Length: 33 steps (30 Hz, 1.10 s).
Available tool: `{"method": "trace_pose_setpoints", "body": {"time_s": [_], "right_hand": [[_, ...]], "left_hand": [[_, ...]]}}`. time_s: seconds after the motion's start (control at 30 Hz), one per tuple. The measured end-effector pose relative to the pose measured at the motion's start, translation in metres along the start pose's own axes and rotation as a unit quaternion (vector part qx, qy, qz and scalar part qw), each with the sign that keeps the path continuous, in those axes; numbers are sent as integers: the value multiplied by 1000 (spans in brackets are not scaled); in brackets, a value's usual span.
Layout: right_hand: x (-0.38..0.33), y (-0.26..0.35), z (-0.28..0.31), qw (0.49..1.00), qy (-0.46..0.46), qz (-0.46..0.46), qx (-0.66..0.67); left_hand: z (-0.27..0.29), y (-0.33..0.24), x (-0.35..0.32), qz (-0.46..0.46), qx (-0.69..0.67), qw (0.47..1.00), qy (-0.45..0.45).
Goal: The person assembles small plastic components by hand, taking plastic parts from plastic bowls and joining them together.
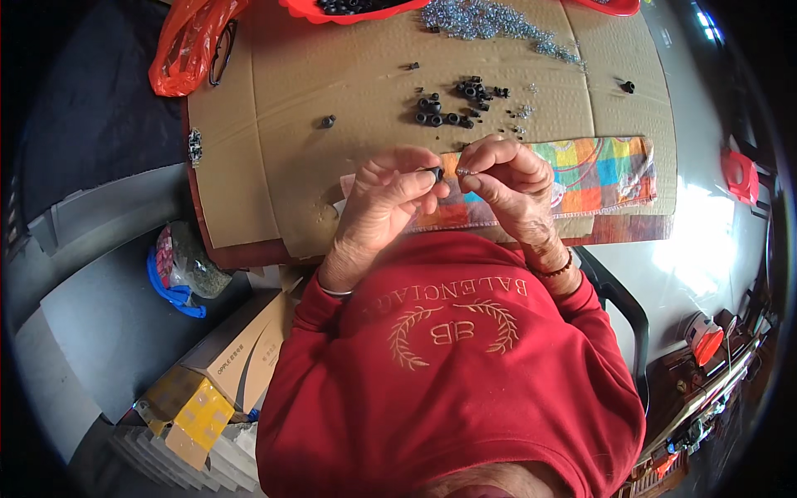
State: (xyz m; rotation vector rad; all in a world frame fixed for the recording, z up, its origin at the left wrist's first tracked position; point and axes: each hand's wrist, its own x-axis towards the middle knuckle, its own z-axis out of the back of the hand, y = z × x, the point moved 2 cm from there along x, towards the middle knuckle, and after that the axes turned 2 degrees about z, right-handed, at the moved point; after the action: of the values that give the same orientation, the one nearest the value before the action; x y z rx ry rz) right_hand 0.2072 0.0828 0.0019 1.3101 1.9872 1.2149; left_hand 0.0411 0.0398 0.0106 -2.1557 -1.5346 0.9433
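In the head view, the left hand (pixel 388 196) pinches a small black part (pixel 437 173) at its fingertips, above the checked cloth (pixel 588 176) on the bench (pixel 315 183). Just beside it, the right hand (pixel 516 184) grips a tiny metal spring (pixel 462 172) between thumb and forefinger. Loose black pieces (pixel 442 119) lie beyond both hands.

A reddish-brown bench (pixel 638 228) lay mostly under creased cardboard (pixel 332 66). On this lay a multicoloured checked cloth (pixel 628 170) near the front edge, scattered small black fittings (pixel 436 120) beyond it, a silvery heap of springs (pixel 486 21) farther off, and a red tray (pixel 332 18) holding dark pieces (pixel 357 6) beside the heap.
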Motion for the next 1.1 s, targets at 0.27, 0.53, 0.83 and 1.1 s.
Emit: {"method": "trace_pose_setpoints", "body": {"time_s": [0.27,0.53,0.83,1.1], "right_hand": [[-3,4,-1,995,13,41,-90],[-4,2,-4,990,31,34,-132],[0,-6,-9,992,40,10,-117],[-1,3,-15,986,27,-163,5]], "left_hand": [[8,7,2,33,-29,999,-23],[11,15,3,25,-55,998,-36],[17,13,0,28,-34,999,-11],[22,11,-6,31,13,999,2]]}}
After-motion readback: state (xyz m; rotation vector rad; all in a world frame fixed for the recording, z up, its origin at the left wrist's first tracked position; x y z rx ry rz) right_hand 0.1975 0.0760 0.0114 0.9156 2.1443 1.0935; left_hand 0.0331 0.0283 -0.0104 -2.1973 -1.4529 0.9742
